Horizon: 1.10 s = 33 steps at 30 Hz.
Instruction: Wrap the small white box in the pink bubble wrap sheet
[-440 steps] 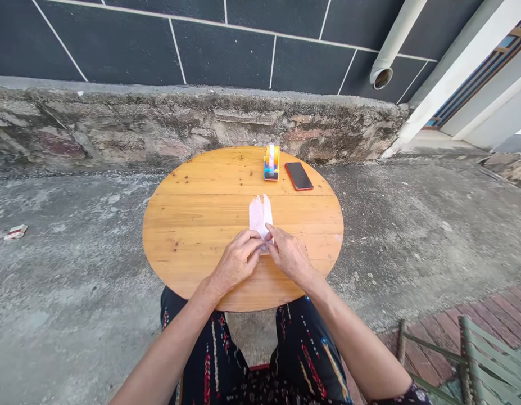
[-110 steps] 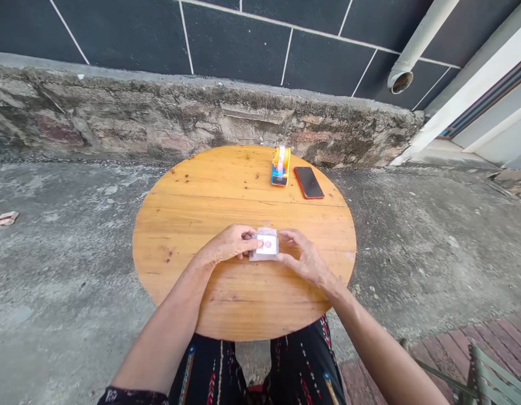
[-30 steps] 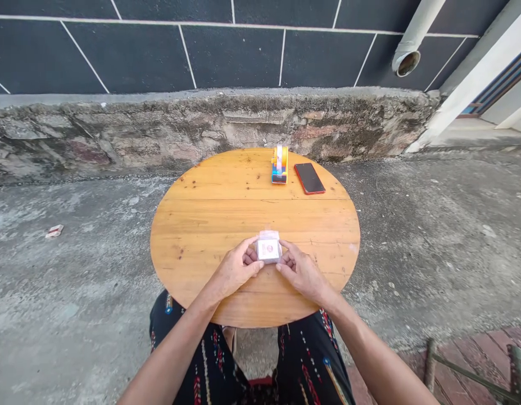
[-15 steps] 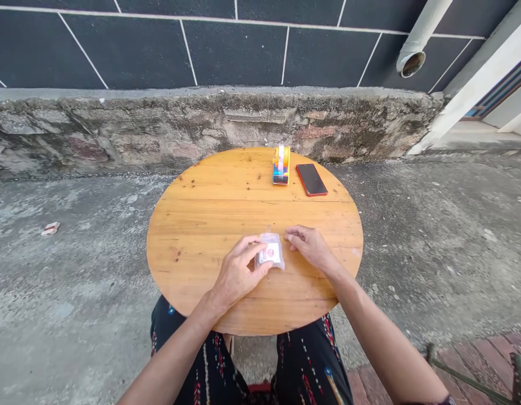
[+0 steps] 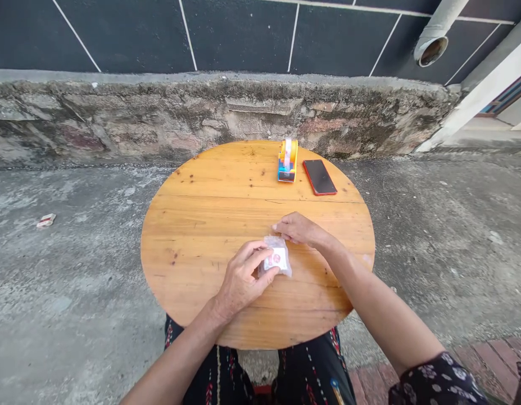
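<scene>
A small packet (image 5: 282, 260) in clear plastic wrap lies on the round wooden table (image 5: 193, 225); a white face with a red round mark shows through. My left hand (image 5: 248, 271) grips it from the left, thumb at the near side and fingers over the far left part. Just beyond the packet's far edge is my right hand (image 5: 297, 228), its thumb and fingers pinched together. Whatever lies between those fingertips, perhaps the wrap's edge or clear tape, is too small to make out.
A yellow and blue tape dispenser (image 5: 288, 162) with a roll of clear tape stands at the table's far side. To its right lies a phone (image 5: 320, 177) with a red edge. Beyond the table runs a low stone wall base (image 5: 159, 121). A crumpled pack (image 5: 46, 220) lies on the ground at left.
My right hand has moved left, from beside the packet to its far edge. The left hand keeps its grip on the packet. The whole view has shifted slightly.
</scene>
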Tool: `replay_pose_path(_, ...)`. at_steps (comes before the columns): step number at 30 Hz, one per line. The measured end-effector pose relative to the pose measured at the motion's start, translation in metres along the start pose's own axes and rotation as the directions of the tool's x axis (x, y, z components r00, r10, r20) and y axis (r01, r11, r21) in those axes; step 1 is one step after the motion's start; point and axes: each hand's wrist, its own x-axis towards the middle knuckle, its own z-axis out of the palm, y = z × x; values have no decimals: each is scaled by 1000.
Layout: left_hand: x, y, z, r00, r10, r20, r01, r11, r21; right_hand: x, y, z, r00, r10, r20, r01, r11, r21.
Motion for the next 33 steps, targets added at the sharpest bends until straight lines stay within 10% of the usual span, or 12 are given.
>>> replay_pose_path(15,-1,-1,1,999,28,-16,-28,1000,14,5,-7,-4,980,-47,194,7,979,202)
replay_pose_path(33,-1,-6,4,986,151,-64,-145,985,96,-8,0,-1,947,-322,-11,322,944,64)
